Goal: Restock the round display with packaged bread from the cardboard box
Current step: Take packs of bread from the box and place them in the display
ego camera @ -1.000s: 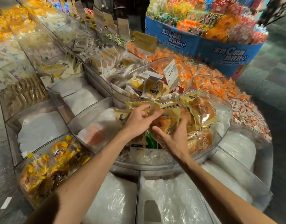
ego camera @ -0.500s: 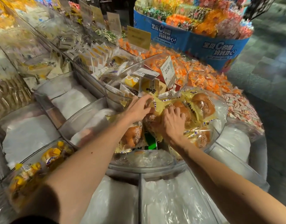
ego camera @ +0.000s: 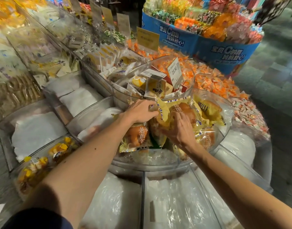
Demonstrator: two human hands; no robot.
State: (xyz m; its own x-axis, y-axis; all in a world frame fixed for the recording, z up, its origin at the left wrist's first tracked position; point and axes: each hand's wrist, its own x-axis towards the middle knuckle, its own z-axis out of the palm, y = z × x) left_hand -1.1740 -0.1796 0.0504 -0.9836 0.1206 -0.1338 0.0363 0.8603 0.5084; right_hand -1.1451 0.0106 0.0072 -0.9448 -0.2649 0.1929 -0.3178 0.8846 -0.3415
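I'm seeing the left grip [ego camera: 142, 111] pinching the top of a yellow-and-clear bread packet [ego camera: 163, 116], golden bun showing through. The right grip [ego camera: 180, 128] is pressing, fingers straight, on neighbouring packets [ego camera: 206, 138] inside the clear round display [ego camera: 150, 164].

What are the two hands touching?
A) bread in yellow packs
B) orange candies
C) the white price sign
A: the left hand grips the top edge of a yellow bread pack, and the right hand rests straight fingers on a second bread pack in the clear round bin.
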